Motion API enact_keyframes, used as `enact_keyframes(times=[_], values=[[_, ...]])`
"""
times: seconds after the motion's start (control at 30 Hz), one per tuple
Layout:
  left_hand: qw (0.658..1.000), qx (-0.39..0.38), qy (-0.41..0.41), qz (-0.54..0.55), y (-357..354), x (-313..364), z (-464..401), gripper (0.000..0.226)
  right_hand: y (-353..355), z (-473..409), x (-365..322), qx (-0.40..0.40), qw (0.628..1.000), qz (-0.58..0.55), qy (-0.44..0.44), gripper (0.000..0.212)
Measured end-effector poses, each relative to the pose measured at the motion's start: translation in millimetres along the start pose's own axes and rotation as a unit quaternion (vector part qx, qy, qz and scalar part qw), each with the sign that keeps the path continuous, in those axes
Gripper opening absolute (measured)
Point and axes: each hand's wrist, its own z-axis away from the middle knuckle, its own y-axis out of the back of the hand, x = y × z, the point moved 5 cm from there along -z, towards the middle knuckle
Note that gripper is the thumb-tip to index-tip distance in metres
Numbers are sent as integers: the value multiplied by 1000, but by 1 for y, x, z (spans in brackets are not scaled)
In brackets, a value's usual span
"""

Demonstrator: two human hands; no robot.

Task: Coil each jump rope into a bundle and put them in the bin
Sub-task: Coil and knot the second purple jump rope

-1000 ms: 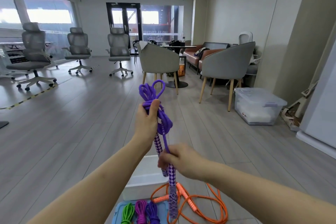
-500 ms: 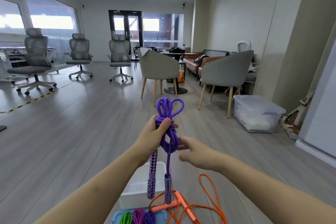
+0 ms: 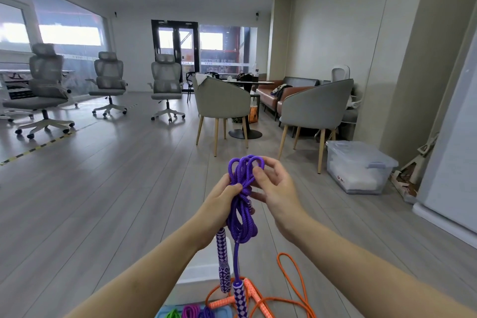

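Purple rope (image 3: 241,204) is up in front of the person, bunched into loops, both handles dangling below the bundle. Left hand (image 3: 222,205) grips the bundle's middle, fingers wrapped round the strands, thumb pressed on the front. Right hand (image 3: 276,188) is back on the rope now: half a sec ago it hung just right of the bundle, fingers spread and touching nothing, and a sec ago it was lower down, pulling on a handle. Now thumb and fingertips are pinching the top loops, rest of the fingers loosely bent. Reads like the wrap's done and the end is being tucked or tightened, prob the last bit before this one's a proper bundle. Below the purple rope, the orange rope (image 3: 291,289) lies loose on the floor (image 3: 108,188), not coiled yet, so that's next. Just left of the orange rope, at the bottom edge, a blue bin (image 3: 162,313) shows green, pink and purple bundles already inside, so several look done. A white box (image 3: 201,273) sits directly under the left wrist. Can't tell whether the knot is fully secured, as the thumb covers it.
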Motion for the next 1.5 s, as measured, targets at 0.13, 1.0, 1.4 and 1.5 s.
enact_keyframes(times=[0.13,1.0,1.4,1.5], values=[[1000,-11,-5,-23,1,4,1,30,5,-1,2,4,1000,25,-3,44],[985,-91,11,-146,-21,-9,7,39,-7,8,-2,-10,995,53,-78,19],[991,-35,20,-128,-27,-26,5,21,-8,-1,8,113,980,-98,-134,31],[995,-46,45,-73,-32,-30,8,27,-12,-1,6,109,982,-106,-111,28]])
